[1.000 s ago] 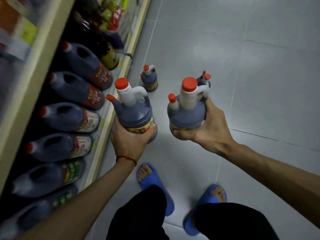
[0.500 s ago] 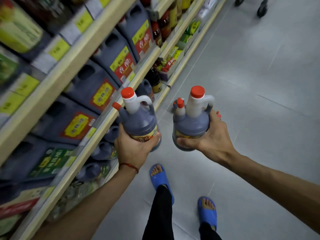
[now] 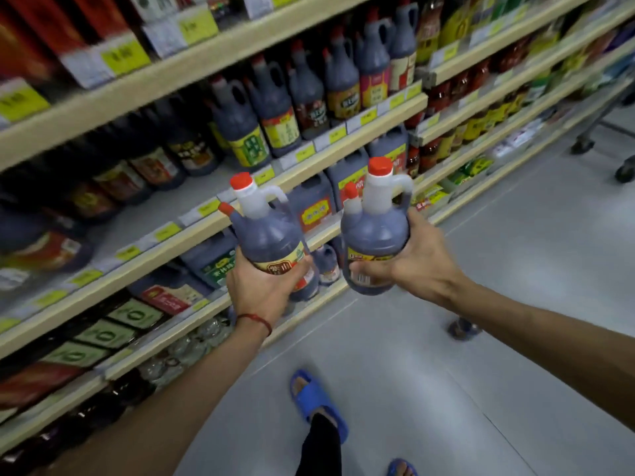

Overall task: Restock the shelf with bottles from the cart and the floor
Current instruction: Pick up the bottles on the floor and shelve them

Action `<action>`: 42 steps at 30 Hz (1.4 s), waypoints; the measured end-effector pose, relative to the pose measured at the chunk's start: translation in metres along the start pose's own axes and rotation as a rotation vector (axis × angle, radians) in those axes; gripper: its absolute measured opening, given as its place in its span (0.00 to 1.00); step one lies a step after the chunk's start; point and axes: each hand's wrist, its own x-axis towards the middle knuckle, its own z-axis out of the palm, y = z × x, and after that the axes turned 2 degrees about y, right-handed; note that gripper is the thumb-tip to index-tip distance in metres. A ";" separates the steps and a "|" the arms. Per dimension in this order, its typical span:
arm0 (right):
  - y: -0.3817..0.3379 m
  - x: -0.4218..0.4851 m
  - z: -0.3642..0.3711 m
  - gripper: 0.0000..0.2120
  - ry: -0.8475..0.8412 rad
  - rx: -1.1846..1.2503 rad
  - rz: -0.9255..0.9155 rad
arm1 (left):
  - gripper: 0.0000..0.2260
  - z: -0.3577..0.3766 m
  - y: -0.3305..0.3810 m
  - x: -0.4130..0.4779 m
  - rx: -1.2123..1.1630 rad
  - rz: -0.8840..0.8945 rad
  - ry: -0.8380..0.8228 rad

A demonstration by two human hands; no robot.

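Left hand (image 3: 261,290): grasps the base of a dark plastic jug bottle with 2 red caps (image 3: 271,242), held upright just in front of the beige shelf edge (image 3: 192,237).
Right hand (image 3: 419,266): grasps a matching dark 2-capped bottle (image 3: 376,235), held upright above the grey tiled floor (image 3: 515,269).
Shelves: blurred rows of dark bottles.
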 end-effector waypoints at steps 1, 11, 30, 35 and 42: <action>-0.013 0.005 0.001 0.45 -0.009 -0.004 -0.022 | 0.35 -0.010 0.003 0.001 -0.004 0.001 0.019; -0.091 0.074 0.072 0.45 -0.096 -0.002 -0.168 | 0.38 -0.085 0.008 0.064 0.091 0.010 0.232; -0.100 0.222 0.256 0.42 -0.057 0.104 -0.441 | 0.40 -0.108 -0.088 0.204 0.120 0.088 0.347; -0.096 0.247 0.273 0.44 -0.102 0.049 -0.449 | 0.41 -0.094 -0.088 0.200 0.082 0.029 0.447; -0.091 0.265 0.286 0.43 -0.128 -0.025 -0.423 | 0.41 -0.088 -0.080 0.197 0.085 0.009 0.521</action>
